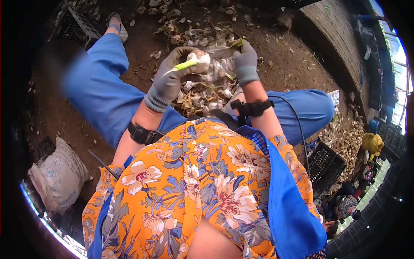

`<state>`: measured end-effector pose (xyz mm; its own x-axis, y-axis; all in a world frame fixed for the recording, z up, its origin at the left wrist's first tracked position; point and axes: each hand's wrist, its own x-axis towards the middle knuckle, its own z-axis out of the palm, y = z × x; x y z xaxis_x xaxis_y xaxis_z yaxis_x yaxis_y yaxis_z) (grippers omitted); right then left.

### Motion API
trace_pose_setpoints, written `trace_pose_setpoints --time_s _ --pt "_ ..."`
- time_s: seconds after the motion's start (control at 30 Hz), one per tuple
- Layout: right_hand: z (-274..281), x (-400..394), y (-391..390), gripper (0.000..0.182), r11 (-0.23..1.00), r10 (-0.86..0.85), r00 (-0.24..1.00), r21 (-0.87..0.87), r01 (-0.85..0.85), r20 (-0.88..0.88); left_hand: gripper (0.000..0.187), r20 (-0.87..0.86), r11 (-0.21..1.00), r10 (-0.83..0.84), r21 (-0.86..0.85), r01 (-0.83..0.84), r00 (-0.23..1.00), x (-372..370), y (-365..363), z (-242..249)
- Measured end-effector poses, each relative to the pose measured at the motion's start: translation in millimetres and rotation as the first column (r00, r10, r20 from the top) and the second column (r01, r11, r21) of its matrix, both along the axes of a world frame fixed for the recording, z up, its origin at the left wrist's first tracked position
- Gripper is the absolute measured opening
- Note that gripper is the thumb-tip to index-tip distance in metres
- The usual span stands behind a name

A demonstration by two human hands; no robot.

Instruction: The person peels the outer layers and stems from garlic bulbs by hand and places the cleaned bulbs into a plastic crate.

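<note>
My left hand [168, 80], in a grey glove, is closed around a white garlic bulb [199, 58] whose green stalk [183, 66] pokes out across the fingers. My right hand [246, 62], also in a grey glove, is just right of the bulb. It pinches a papery strip of skin with a green tip [236, 43] that runs back to the bulb. Both hands are held above a heap of garlic skins and stalks [207, 93] on the dirt between my knees. Black bands sit on both wrists.
I sit on bare soil in blue trousers and an orange flowered shirt. A black crate [75, 23] lies far left, a white sack [58, 175] near left. On the right are another black crate [325, 166], a pile of garlic bulbs [347, 140] and a seated person [345, 205].
</note>
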<state>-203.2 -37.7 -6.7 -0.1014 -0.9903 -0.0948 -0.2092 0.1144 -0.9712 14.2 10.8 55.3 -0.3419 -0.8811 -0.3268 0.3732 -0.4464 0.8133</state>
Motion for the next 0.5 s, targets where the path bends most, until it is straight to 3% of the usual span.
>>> trace_pose_setpoints --time_s 0.03,0.07,0.13,0.2,0.27,0.4,0.47,0.5 --pt "0 -5 -4 0.024 0.999 0.044 0.898 0.045 -0.027 -0.438 0.046 -0.094 1.000 0.002 0.001 -0.002 0.996 3 0 -1" --pt "6 -7 -8 0.027 0.995 0.096 0.613 0.095 -0.034 -0.784 0.046 -0.187 1.000 0.005 -0.003 -0.006 0.982 6 -2 -1" --pt "26 2 4 0.028 0.992 0.104 0.605 0.037 -0.122 -0.789 0.048 -0.121 0.999 0.029 0.032 -0.025 0.992 9 -3 -12" --pt "49 19 11 0.030 0.862 0.079 0.779 -0.349 -0.367 -0.623 0.047 0.000 0.993 0.114 -0.014 -0.114 0.993 5 -3 -16" --pt "64 40 24 0.024 0.875 0.286 0.853 -0.243 -0.418 -0.436 0.043 0.013 0.992 0.111 -0.056 -0.110 0.994 2 -2 -14" --pt "60 49 29 0.020 0.826 0.185 0.806 -0.356 -0.437 -0.562 0.042 0.265 0.955 0.157 -0.285 -0.078 0.952 4 -3 -20" --pt "51 51 30 0.019 0.806 0.175 0.786 -0.372 -0.460 -0.593 0.042 0.372 0.969 0.090 -0.245 0.004 0.924 9 -2 -17" --pt "50 52 31 0.018 0.809 0.139 0.751 -0.364 -0.462 -0.645 0.042 0.333 0.990 0.045 -0.141 0.003 0.942 9 0 -12"
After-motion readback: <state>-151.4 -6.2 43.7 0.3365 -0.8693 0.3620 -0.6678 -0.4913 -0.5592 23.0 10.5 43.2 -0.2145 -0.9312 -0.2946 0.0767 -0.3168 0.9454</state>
